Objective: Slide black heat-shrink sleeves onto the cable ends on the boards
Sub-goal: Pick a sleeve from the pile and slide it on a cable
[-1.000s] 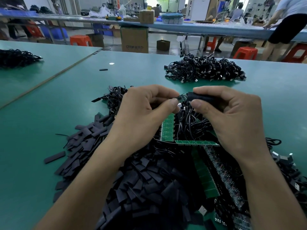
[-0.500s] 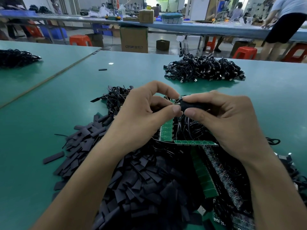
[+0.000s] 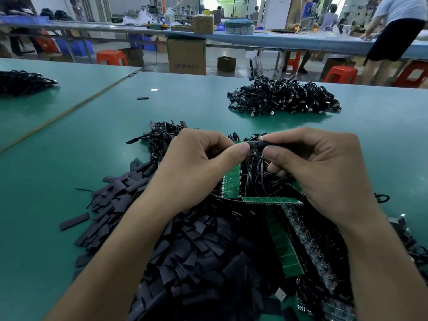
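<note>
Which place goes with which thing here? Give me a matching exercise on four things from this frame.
Things
1. held sleeve
2. pile of loose sleeves
3. cable heap
4. lone sleeve

Places
A. far side of the table, right of centre
B. far side, left of centre, by itself
C. pinched by the right hand
D. near edge, in front of the person

Pairs: 1-C, 2-D, 3-A, 4-B
</note>
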Demonstrator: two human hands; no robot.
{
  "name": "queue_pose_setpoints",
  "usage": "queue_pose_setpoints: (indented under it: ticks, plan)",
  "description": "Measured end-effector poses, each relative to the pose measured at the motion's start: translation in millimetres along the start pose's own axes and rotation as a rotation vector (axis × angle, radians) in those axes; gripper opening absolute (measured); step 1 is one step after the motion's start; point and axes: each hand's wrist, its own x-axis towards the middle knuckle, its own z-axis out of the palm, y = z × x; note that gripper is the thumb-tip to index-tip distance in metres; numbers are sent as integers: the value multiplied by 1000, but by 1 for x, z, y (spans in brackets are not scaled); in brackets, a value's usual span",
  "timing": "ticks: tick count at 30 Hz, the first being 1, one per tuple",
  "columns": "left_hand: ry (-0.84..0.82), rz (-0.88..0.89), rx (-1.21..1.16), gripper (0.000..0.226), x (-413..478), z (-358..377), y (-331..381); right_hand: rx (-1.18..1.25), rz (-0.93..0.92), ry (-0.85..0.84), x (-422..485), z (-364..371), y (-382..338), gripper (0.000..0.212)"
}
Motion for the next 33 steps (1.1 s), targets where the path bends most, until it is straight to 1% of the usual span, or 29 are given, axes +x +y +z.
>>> queue_pose_setpoints:
  ticks: [9, 14, 17, 20, 23, 28, 33]
  plan:
    - [-69, 1, -68, 24, 0, -1, 1, 60, 3, -75, -1, 2, -3, 24]
    - [-85, 0, -100, 23, 0, -1, 1, 70, 9, -66, -1, 5, -4, 24]
    - [-97, -17, -129, 17, 0, -1, 2, 84, 18, -50, -1, 6, -5, 23]
    - [-114, -15, -115, 15, 0, -1, 2, 80, 6, -19, 0, 8, -7, 31]
    - [-134, -6, -127, 14, 0, -1, 3, 71, 0, 61, 1, 11, -9, 42]
    - [-112, 2, -154, 14, -1, 4, 5, 132, -6, 201, 1, 20, -10, 35]
    - [-31, 34, -164, 16, -3, 11, 9, 152, -12, 232, 1, 26, -13, 35]
